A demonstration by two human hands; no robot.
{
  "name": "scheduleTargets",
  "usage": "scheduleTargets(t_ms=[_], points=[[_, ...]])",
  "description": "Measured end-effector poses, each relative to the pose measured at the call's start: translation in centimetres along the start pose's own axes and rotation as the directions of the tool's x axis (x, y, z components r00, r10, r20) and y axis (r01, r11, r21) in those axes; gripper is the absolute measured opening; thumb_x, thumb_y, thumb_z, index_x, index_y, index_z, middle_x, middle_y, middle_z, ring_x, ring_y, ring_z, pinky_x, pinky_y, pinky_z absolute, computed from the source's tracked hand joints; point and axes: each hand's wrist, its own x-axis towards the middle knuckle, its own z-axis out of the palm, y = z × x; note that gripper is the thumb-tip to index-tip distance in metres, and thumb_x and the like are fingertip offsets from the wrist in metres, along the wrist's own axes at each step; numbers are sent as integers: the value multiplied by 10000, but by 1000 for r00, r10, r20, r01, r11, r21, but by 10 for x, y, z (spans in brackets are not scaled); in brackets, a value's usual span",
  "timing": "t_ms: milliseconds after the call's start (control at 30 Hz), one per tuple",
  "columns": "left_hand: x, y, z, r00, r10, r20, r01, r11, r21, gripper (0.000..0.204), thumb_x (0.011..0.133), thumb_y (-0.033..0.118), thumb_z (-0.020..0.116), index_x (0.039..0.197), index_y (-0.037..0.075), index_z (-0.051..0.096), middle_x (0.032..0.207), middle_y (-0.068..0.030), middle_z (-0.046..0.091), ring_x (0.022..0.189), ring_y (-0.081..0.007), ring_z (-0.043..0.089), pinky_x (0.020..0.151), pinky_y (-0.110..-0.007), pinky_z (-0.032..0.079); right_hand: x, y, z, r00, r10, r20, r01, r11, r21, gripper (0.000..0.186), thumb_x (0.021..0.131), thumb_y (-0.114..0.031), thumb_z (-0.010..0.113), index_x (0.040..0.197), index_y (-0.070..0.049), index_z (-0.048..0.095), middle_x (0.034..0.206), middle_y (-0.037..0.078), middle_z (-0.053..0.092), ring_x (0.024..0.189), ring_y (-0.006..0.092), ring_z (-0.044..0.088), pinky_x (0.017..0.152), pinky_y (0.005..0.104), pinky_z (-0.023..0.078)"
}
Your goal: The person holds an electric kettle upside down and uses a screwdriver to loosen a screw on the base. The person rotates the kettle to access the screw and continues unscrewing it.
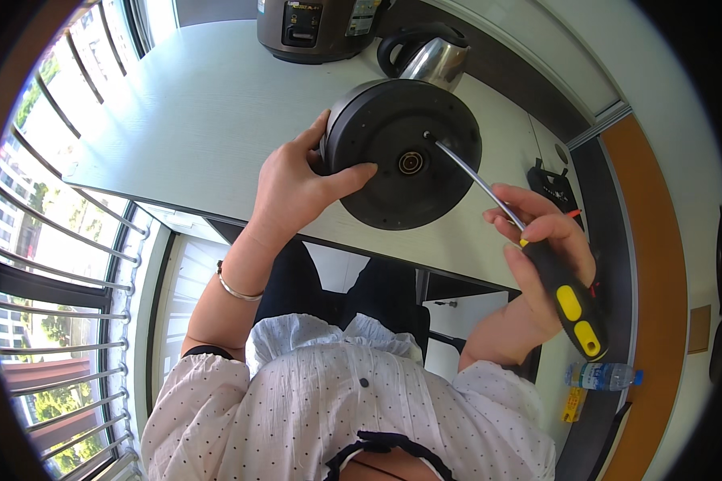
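My left hand (305,176) grips a steel-sided electric kettle (361,192) by its edge, the thumb pressed on the round black underside. That underside faces me and has a ringed metal socket (411,163) in its middle and small holes around it. My right hand (545,248) is closed round a screwdriver (565,297) with a black and yellow handle, fingertips near the shank. Its tip meets the underside at a small hole above the socket; whether a screw sits there is too small to tell.
A second steel kettle (440,64) with a black handle shows behind the held one. A brown cooker (317,32) stands on the white table (184,104). Further right lie a black plastic piece (555,188), a water bottle (606,377) and a yellow packet (572,404). Barred windows line the left.
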Motion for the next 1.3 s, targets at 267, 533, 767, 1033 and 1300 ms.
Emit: scheduleTargets(t_ms=[267, 533, 767, 1033, 1300], points=[[0, -4, 1, 1000, 18, -9, -18, 1000, 13, 844, 618, 347, 745, 1311, -44, 464, 703, -97, 665, 643, -149, 647, 653, -251, 489, -13, 4, 7, 947, -320, -3, 274, 814, -512, 339, 673, 44, 716, 987, 48, 590, 906, 246, 646, 768, 275, 666, 700, 328, 549], [-2, 3, 0, 1000, -2, 13, 2, 1000, 20, 856, 616, 341, 743, 1318, -52, 451, 708, -101, 666, 643, -153, 646, 647, -249, 489, -4, 8, 4, 970, -232, 74, 239, 965, -105, 238, 794, -114, 682, 971, 7, 578, 1113, 288, 586, 800, 279, 679, 661, 275, 551], [-1, -3, 1, 1000, 2, -2, -2, 1000, -5, 854, 614, 343, 742, 1318, -46, 455, 711, -101, 665, 641, -158, 645, 640, -253, 488, -5, -3, -1, 991, 0, 131, -4, 1000, 27, 186, 762, 45, 625, 915, -7, 532, 1165, 313, 552, 956, 376, 645, 688, 289, 554], [-2, 1, 1, 1000, -9, 1, 9, 1000, 15, 842, 616, 340, 746, 1323, -19, 463, 713, -95, 667, 651, -155, 645, 656, -256, 487, -12, 7, 10, 959, -271, -77, 235, 920, -315, 290, 686, 66, 724, 911, -25, 565, 1084, 250, 620, 768, 206, 661, 639, 261, 516], [-3, -2, -3, 1000, -8, -3, 8, 1000, 14, 823, 622, 338, 745, 1313, -19, 475, 695, -85, 660, 641, -141, 640, 640, -252, 482, -1, 11, 4, 977, -168, 130, 173, 984, -31, 203, 716, -8, 733, 847, -38, 580, 1080, 246, 616, 753, 242, 672, 652, 285, 534]])
